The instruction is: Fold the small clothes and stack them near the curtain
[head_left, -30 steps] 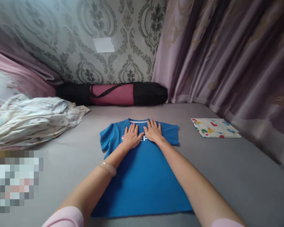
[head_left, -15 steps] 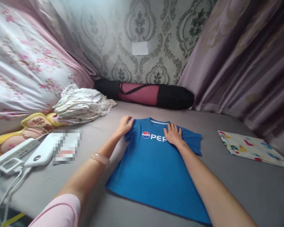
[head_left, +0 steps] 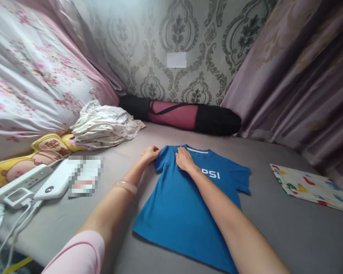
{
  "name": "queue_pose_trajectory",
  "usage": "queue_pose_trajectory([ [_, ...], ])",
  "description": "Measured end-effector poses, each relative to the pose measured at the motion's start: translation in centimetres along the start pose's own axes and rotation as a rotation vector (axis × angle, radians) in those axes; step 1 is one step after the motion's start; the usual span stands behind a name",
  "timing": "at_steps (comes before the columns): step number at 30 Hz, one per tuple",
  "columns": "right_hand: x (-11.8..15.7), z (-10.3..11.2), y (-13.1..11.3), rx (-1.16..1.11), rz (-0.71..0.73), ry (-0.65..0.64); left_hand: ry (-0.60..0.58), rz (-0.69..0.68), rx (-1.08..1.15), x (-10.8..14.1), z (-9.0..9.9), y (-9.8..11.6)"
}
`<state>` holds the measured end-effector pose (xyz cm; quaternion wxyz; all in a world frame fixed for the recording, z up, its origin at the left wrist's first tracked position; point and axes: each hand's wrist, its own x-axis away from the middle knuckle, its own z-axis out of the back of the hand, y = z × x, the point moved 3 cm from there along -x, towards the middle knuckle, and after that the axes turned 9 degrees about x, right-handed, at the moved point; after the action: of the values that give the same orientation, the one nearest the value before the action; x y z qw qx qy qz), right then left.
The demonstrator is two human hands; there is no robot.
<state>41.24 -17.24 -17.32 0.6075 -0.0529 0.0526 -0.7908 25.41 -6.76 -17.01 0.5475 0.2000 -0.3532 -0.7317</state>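
A blue T-shirt (head_left: 185,213) with white lettering lies spread face up on the grey sheet, its neckline away from me. My left hand (head_left: 151,153) is at the outer edge of the left sleeve, fingertips pinched on the sleeve's fabric. Flat on the upper chest, just left of the neckline, rests my right hand (head_left: 185,160), fingers extended. It covers the round logo and the first letters. The right sleeve lies spread out.
A folded patterned cloth (head_left: 311,186) is at the right. Crumpled light clothes (head_left: 104,125), a yellow cushion (head_left: 25,163), a power strip (head_left: 20,184) and a white power bank (head_left: 55,182) sit at the left. A black and pink bag (head_left: 174,116) lies along the wall.
My right hand has slid left across the shirt's chest, from right of the logo to over it, uncovering the last letters. My left hand stays by the left sleeve, its fingers drawn together. The view has shifted slightly.
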Motion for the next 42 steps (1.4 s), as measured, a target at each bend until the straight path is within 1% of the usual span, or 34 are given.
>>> queue_pose_trajectory([
  [2,-0.6,-0.5,0.2,0.008,-0.056,0.004,-0.016,0.005,-0.006,0.0,0.1,-0.1],
  [6,-0.8,-1.1,0.6,0.038,-0.057,0.061,-0.075,0.021,0.012,0.2,0.2,-0.1],
  [9,-0.6,-1.3,0.6,0.062,-0.061,0.081,-0.062,0.049,0.069,0.2,0.2,0.0],
  [12,-0.6,-1.3,0.4,0.073,-0.054,0.097,-0.038,0.041,0.109,0.1,0.2,0.4],
  [15,-0.7,-1.4,0.5,0.076,-0.043,0.108,0.004,0.022,0.134,-0.1,0.5,0.8],
  [20,-0.8,-1.5,0.6,0.073,-0.054,0.115,0.135,0.004,0.118,-0.5,0.8,1.0],
  [23,-0.7,-1.4,0.5,0.073,-0.054,0.117,0.211,-0.032,0.035,-0.3,0.5,0.9],
  [25,-0.6,-1.3,0.4,0.071,-0.048,0.122,0.247,-0.080,-0.027,0.0,0.2,1.0],
  [28,-0.5,-1.2,0.4,0.067,-0.044,0.123,0.263,-0.150,-0.094,0.5,-0.2,1.2],
  [32,-0.5,-1.3,0.5,0.055,-0.047,0.131,0.239,-0.219,-0.271,0.9,-0.3,1.3],
  [36,-0.6,-1.4,0.5,0.058,-0.042,0.141,0.149,-0.318,-0.462,0.7,-0.6,0.8],
  [39,-0.6,-1.4,0.5,0.067,-0.034,0.157,0.079,-0.352,-0.469,0.1,-0.9,0.3],
  [42,-0.6,-1.4,0.5,0.071,-0.034,0.155,0.037,-0.311,-0.380,-0.3,-0.6,-0.2],
])
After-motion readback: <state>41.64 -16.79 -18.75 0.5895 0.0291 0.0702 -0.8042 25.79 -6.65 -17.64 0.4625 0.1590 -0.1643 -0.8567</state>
